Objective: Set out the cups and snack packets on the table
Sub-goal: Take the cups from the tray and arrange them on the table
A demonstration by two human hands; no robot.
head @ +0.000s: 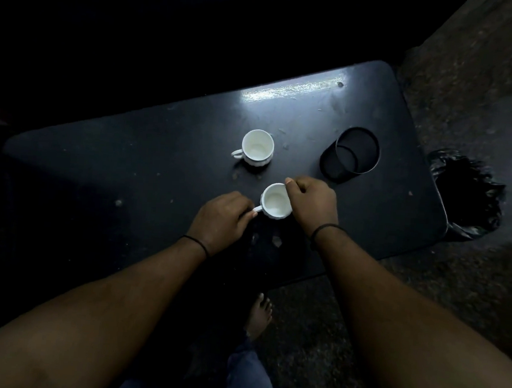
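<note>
Nearest us, our left hand point(222, 218) pinches the handle of the near cup point(276, 202) with curled fingertips, while our right hand point(312, 204) rests against its rim and far side, fingers bent and close together. The cup sits upright on the dark table point(128, 165), so we should settle it flat, turn the handle outward and let go gently without dragging. Beyond it the second cup point(257, 147) stands apart, handle to the left. Farther right is a black mesh holder point(351, 154). No snack packets show yet.
</note>
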